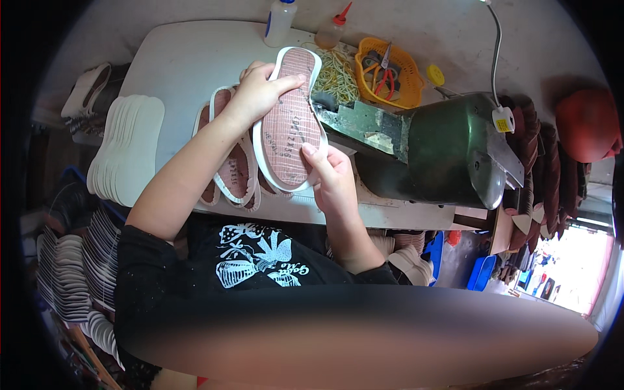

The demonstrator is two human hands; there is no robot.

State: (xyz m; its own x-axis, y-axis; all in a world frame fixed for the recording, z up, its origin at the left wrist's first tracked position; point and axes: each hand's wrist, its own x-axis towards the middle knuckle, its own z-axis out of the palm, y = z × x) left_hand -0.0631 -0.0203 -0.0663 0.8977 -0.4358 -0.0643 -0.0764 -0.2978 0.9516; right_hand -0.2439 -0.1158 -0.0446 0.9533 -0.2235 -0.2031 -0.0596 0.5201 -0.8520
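Left hand (pixel 257 91) and right hand (pixel 334 177) grasp white-rimmed, pink-striped, elongated shoe sole (pixel 289 127); probably checking step; next move calls for steady hold.

The bench (pixel 188 62) stretches left from the machine (pixel 448 149). Just left of the machine, my fingers (pixel 319 162) hold a sole (pixel 296 127) above the bench; farther left lie loose soles (pixel 235 174), then the insole stack (pixel 135 140). Behind the machine sits the basket (pixel 408 96), pliers (pixel 388 80) inside. Right of the machine, probably, hang overlapping pieces (pixel 551 159).
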